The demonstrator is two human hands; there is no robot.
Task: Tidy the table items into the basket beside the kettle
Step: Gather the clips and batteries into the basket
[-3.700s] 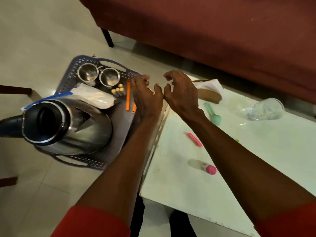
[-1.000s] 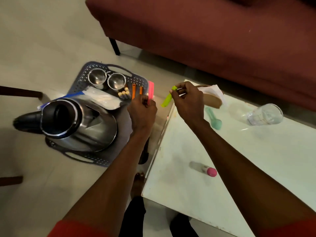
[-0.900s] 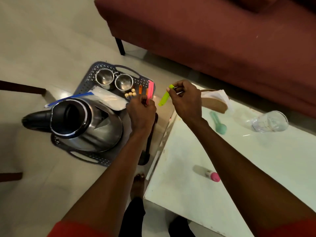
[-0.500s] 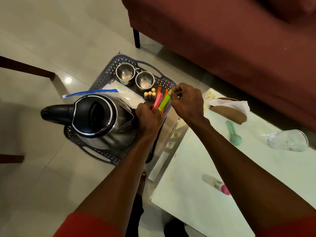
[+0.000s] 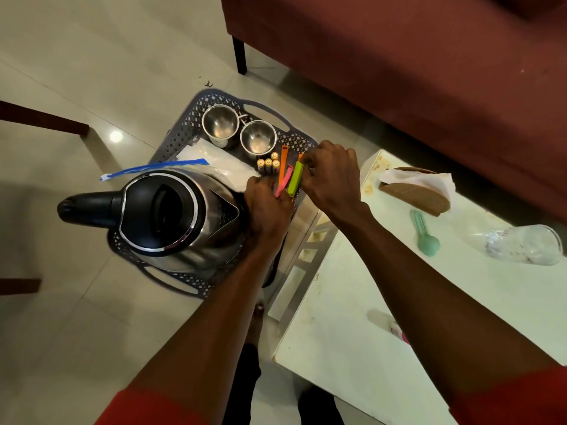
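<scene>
Basket [image 5: 190, 127]: left hand [image 5: 267, 207] holds pink clip [image 5: 283, 184], right hand [image 5: 333, 176] green clip [image 5: 295, 181].

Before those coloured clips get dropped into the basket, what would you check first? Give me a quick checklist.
1. Green clip held: ok, right hand pinches its upper end.
2. Pink clip held: ok, left hand grips its lower end.
3. Both clips over the basket, not the table: ok.
4. Landing spot free: cannot tell, the hands hide the floor beneath; orange clip and batteries lie close by.
5. Kettle out of the way: ok, though the left hand is right beside it.
6. More to tidy: not ok, teal scoop remains on the table.
</scene>
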